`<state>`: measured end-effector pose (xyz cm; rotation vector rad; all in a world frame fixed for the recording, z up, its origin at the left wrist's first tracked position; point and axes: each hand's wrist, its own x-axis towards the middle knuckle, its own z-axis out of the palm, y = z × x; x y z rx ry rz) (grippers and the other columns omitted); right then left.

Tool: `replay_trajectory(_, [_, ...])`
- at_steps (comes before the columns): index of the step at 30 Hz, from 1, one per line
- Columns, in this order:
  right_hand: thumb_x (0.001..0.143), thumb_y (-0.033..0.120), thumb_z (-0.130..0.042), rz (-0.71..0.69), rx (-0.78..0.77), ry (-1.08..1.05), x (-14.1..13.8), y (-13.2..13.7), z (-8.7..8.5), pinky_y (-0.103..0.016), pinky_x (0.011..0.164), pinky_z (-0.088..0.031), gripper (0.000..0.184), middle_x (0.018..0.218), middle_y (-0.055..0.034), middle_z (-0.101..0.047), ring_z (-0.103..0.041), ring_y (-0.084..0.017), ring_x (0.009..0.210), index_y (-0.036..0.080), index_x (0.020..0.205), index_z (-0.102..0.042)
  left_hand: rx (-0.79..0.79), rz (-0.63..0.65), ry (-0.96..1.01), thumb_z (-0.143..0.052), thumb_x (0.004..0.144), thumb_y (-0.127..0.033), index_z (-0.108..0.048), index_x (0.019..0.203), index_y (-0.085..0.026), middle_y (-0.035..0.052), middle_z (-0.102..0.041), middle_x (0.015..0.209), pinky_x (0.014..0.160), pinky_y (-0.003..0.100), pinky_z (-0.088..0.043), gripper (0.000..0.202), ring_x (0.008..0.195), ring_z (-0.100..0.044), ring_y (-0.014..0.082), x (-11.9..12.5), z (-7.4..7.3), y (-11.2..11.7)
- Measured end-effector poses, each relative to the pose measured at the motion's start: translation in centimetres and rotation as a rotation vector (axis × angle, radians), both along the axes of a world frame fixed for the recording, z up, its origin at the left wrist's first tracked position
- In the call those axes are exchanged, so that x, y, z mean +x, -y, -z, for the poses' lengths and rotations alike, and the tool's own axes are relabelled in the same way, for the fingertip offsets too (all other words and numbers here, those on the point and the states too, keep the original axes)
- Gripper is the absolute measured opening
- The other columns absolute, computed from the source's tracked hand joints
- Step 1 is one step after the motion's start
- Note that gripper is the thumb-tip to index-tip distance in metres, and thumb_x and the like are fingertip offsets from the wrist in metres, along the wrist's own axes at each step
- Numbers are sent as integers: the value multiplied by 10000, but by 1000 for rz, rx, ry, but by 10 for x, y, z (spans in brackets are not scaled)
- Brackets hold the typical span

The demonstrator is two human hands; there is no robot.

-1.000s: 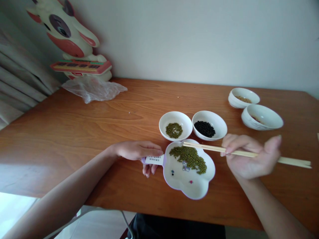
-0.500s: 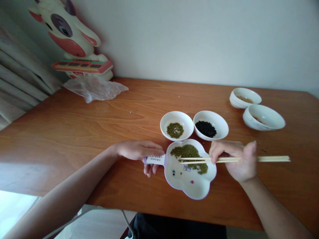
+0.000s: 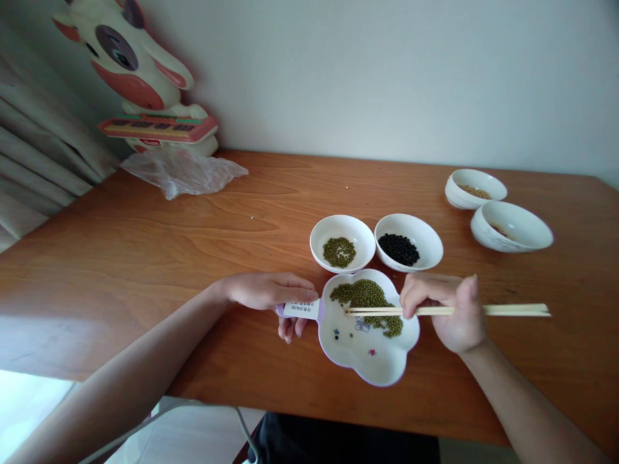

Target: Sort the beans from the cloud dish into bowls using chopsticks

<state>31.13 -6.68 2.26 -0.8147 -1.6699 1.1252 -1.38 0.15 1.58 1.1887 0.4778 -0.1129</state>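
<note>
The right hand (image 3: 447, 309) has its grip shut around a pair of chopsticks (image 3: 512, 310). Their tips lie over the green beans (image 3: 367, 296) in the flower-shaped dish (image 3: 382, 367), just left of the grip, but whether a bean is pinched there is too small to see. The left hand (image 3: 271, 293) is clamped on the dish handle (image 3: 300, 310) — its fingers curl under, partly hidden. Behind the right hand sit a bowl of green beans (image 3: 342, 243) and a bowl of black beans (image 3: 409, 241). Farther right are two more bowls (image 3: 511, 227); what is inside is hard to make out. The toy (image 3: 140, 77) at the far left of the counter (image 3: 145, 258) is cut off at the top. Since half a second ago the right hand has slid a little to the left — the dish has stayed put.
</note>
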Motion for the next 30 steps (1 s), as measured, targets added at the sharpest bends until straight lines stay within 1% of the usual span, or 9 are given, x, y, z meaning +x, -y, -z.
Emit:
replay_trajectory(4, [1009, 677, -154, -20, 15, 10, 2, 0, -2, -365, 584, -393, 816, 613, -73, -654, -561, -208, 560, 227, 681, -750, -6, 18, -5, -446, 1041, -517, -608, 942, -148, 95, -725, 895, 618, 241, -580, 415, 656, -705, 142, 0, 0, -1])
replay_trajectory(7, [1013, 666, -148, -44, 38, 17, 4, -1, -4, -366, 585, -395, 817, 605, -78, -653, -566, -209, 560, 215, 689, -746, -6, 22, -5, -443, 1043, -514, -609, 937, -146, 93, -724, 878, 611, 246, -577, 418, 654, -707, 148, 0, 1, -1])
replay_trajectory(12, [1014, 665, -138, -43, 31, 24, 5, -1, -5, -365, 591, -395, 824, 605, -79, -650, -564, -205, 560, 210, 691, -743, -5, 31, 5, -446, 1038, -535, -613, 940, -154, 88, -731, 883, 601, 244, -575, 427, 648, -702, 144, 0, 1, -1])
replay_trajectory(16, [1031, 626, -146, -41, 48, 22, 3, -1, -4, -361, 594, -399, 811, 596, -73, -657, -571, -203, 557, 215, 689, -755, -5, 30, 2, -443, 1042, -526, -611, 941, -155, 90, -729, 881, 601, 245, -574, 419, 646, -697, 141, 0, 0, -2])
replay_trajectory(22, [1046, 591, -170, -16, 61, 10, 1, -2, -3, -367, 596, -413, 802, 590, -74, -672, -579, -202, 546, 221, 679, -779, -7, 23, 11, -438, 1042, -527, -610, 953, -157, 92, -727, 884, 594, 243, -571, 418, 642, -692, 140, 0, 0, -1])
replay_trajectory(26, [1048, 589, -189, 10, 46, -17, 1, -1, 0, -369, 595, -408, 791, 589, -71, -673, -581, -203, 541, 232, 680, -791, -9, 26, 19, -441, 1042, -523, -613, 963, -157, 91, -726, 892, 610, 246, -577, 412, 646, -692, 138, 0, 0, -1])
replay_trajectory(30, [1041, 605, -163, 62, 13, -61, 1, 1, -1, -377, 594, -392, 815, 563, -70, -656, -563, -207, 524, 248, 657, -787, -8, 27, 11, -439, 1042, -525, -614, 949, -153, 89, -726, 891, 627, 239, -580, 422, 652, -695, 134, 0, 1, -2])
